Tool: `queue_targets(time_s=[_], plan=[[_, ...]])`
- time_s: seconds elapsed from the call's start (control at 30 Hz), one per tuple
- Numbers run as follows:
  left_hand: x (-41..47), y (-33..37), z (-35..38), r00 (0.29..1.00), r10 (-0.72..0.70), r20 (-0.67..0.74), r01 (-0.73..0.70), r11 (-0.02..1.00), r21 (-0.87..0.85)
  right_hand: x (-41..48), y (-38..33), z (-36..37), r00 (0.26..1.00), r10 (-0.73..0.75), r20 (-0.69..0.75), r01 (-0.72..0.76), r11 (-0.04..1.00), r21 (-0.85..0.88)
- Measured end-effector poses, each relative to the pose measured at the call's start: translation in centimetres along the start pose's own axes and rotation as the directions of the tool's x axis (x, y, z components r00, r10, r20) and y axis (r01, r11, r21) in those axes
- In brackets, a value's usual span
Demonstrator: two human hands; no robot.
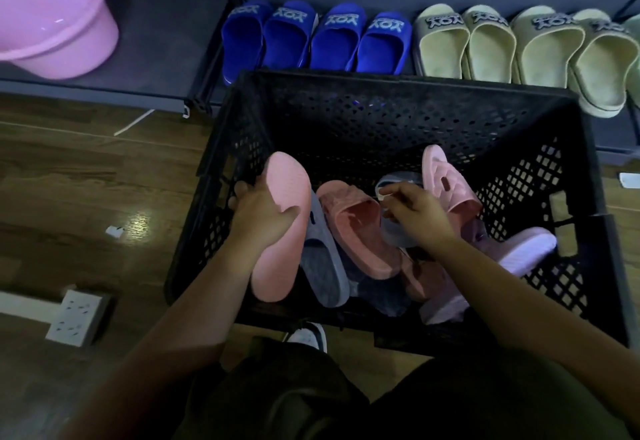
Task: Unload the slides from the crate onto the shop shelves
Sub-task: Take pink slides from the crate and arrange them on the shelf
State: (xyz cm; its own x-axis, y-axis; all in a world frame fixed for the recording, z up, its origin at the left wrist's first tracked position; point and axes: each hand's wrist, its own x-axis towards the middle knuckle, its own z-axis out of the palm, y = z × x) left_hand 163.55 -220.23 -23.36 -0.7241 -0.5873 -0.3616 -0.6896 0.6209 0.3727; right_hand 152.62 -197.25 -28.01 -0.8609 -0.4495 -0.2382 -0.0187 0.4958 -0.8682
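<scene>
A black perforated crate point(408, 107) stands on the floor against the low shelf. Inside lie several slides: a pink one point(360, 231), a grey one point(323, 266), a quilted light-pink one point(446, 180). My left hand point(259, 212) grips a pink slide point(285, 197), sole up, at the crate's left side. My right hand point(415, 211) pinches a small white tag or string on a grey slide point(394, 183) in the middle of the crate. On the shelf point(166, 41) behind stand blue slides point(318, 37) and pale green slides point(512, 44) in a row.
A pink plastic basin point(52, 20) sits on the shelf's left section. A white power strip point(74, 316) and small paper scraps point(114, 230) lie on the wooden floor at the left. My knees and a shoe point(308, 335) are just below the crate.
</scene>
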Motion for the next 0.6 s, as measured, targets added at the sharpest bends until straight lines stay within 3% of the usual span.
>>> queue_targets(time_s=[0.13, 0.3, 0.33, 0.4, 0.47, 0.6], plan=[[-0.2, 0.2, -0.7, 0.996, 0.072, -0.059, -0.083, 0.973, -0.217, 0.0, -1.3, 1.0, 0.999, 0.006, 0.04, -0.009, 0.997, 0.076], [-0.4, 0.9, -0.7, 0.98, 0.131, -0.148, -0.175, 0.923, -0.344, 0.4, -2.3, 2.6, 0.984, 0.088, 0.157, -0.134, 0.94, 0.313], [-0.5, 1.4, -0.7, 0.991, 0.091, -0.098, -0.126, 0.884, -0.45, 0.3, -2.7, 2.8, 0.975, 0.116, 0.188, -0.179, 0.915, 0.361], [-1.0, 2.9, -0.9, 0.994, 0.045, 0.096, 0.037, 0.704, -0.709, 0.4, -3.1, 3.4, 0.959, 0.166, 0.23, -0.256, 0.857, 0.448], [-1.4, 4.5, -1.1, 0.953, 0.093, 0.287, 0.187, 0.565, -0.803, 0.4, -3.1, 3.6, 0.954, 0.193, 0.231, -0.284, 0.833, 0.474], [-1.7, 5.8, -0.8, 0.899, 0.212, 0.383, 0.187, 0.604, -0.774, 0.1, -2.8, 3.4, 0.981, 0.115, 0.154, -0.162, 0.926, 0.34]])
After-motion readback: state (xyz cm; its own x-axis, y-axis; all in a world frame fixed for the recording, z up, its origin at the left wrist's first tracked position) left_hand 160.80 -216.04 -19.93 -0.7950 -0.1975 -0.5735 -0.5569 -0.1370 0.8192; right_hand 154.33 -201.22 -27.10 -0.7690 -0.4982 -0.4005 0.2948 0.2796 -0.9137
